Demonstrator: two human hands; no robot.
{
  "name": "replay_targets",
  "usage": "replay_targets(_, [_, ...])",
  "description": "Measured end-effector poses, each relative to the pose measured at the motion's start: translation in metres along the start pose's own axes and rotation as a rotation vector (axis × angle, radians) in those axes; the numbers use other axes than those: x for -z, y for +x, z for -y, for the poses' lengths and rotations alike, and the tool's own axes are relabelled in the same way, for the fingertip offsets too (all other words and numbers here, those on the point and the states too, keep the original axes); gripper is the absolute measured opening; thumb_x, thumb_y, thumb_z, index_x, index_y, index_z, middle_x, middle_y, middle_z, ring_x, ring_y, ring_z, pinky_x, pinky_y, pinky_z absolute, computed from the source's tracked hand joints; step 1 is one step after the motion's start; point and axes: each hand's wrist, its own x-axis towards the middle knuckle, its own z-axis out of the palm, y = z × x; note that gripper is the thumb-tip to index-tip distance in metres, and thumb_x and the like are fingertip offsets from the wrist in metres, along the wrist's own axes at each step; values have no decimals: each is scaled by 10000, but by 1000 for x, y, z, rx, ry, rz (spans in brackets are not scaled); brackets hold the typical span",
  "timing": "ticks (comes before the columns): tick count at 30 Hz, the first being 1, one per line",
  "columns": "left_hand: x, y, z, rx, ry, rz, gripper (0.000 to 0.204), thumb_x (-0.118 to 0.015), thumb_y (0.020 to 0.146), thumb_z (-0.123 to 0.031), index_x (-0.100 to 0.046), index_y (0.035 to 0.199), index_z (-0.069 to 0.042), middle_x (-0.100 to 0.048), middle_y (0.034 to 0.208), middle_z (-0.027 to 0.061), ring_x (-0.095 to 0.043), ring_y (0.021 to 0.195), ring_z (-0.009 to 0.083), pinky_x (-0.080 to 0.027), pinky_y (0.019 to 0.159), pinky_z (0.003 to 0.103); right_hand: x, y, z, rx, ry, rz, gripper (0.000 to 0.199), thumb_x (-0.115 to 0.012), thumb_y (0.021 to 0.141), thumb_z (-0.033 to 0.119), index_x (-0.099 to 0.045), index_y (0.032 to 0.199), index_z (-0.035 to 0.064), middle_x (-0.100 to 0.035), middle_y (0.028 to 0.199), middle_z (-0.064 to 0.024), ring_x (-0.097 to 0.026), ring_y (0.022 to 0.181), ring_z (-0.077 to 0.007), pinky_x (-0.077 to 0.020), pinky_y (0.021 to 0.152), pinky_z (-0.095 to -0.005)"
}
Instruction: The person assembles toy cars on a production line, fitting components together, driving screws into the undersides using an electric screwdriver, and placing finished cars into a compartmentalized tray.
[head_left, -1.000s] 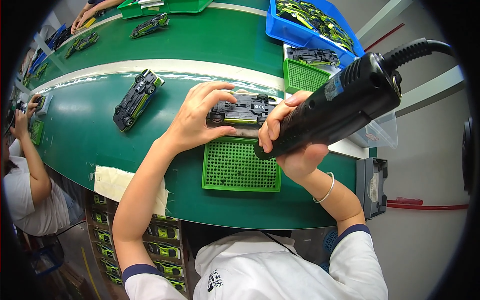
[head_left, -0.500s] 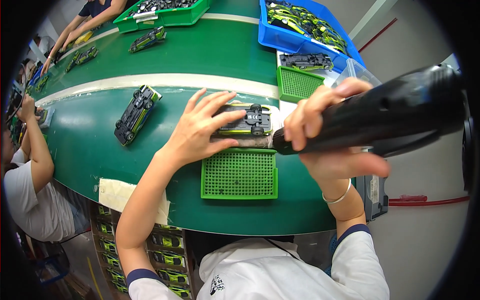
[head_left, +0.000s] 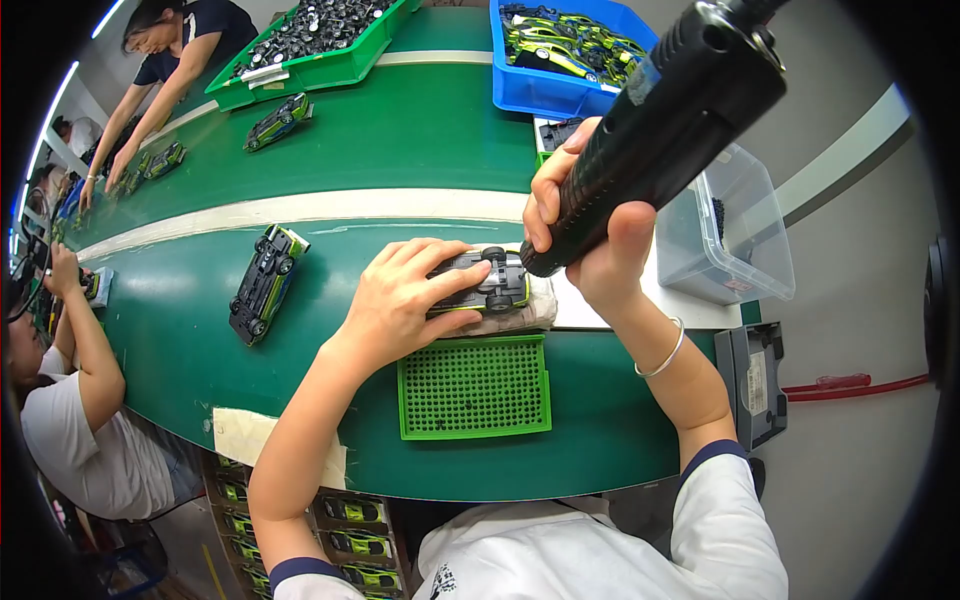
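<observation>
My left hand (head_left: 395, 300) holds an upside-down toy car (head_left: 503, 285) down on a pale pad (head_left: 543, 303), fingers across its dark underside and thumb along the near side. In my right hand (head_left: 605, 275) is a thick black electric screwdriver (head_left: 665, 120), wrapped by fingers and thumb. It slants, with its narrow end down at the car's right end; whether the tip touches the car I cannot tell. Just in front of the pad lies a green tray full of small holes (head_left: 545, 400).
Another overturned toy car (head_left: 265, 285) lies to the left, one more (head_left: 277, 122) beyond the white strip. A blue bin (head_left: 545, 88) of yellow-green car parts, a green bin (head_left: 345, 68) of dark parts and a clear box (head_left: 690, 265) stand farther off. Co-workers sit at left and far left.
The screwdriver has swung from nearly level to steeply slanted, its narrow end now at the car. My left hand stays on the car. The whole view has shifted a little.
</observation>
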Motion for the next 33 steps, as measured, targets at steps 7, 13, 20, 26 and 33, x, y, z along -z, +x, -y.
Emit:
replay_targets(7, [-1, -1, 2, 5, 8, -2, 433, -681, 645, -289, -588, 1042, -145, -544, 1056, 64, -528, 911, 250, -422, 771, 359, -4, 0, -10, -35, -18, 5, 808, -478, 624, 753, -305, 986, 53, -441, 609, -34, -454, 454, -110, -386, 459, -215])
replay_targets(13, [-1, -1, 2, 2, -6, 1, 427, -682, 640, -293, -593, 1031, -146, -546, 1055, 63, -533, 893, 250, -424, 765, 354, -3, -1, -15, -24, -11, 43, 814, -434, 613, 772, -306, 975, 54, -437, 596, -37, -444, 442, -109, -386, 446, -216])
replay_targets(20, [-2, -3, 4, -3, 16, -5, 401, -672, 669, -300, -584, 1034, -158, -555, 1013, 62, -539, 879, 225, -432, 759, 347, -3, -3, -14, -31, -29, 40, 810, -412, 614, 774, -306, 971, 55, -436, 605, -40, -452, 453, -114, -386, 437, -218])
replay_targets(26, [-3, -4, 5, -2, 22, -35, 393, -674, 668, -288, -588, 1032, -169, -556, 1021, 59, -541, 883, 217, -429, 771, 338, -5, -5, -3, 80, -13, 12, 857, -441, 580, 783, -321, 1038, 69, -441, 624, -58, -463, 463, -142, -415, 459, -255])
replay_targets(33, [-8, -10, 9, -21, 53, -80, 387, -659, 679, -321, -594, 1038, -191, -560, 1025, 46, -544, 887, 213, -433, 769, 333, -32, -40, -1, 64, 274, 217, 835, -439, 556, 780, -325, 1006, 86, -455, 619, -60, -473, 453, -139, -433, 437, -254])
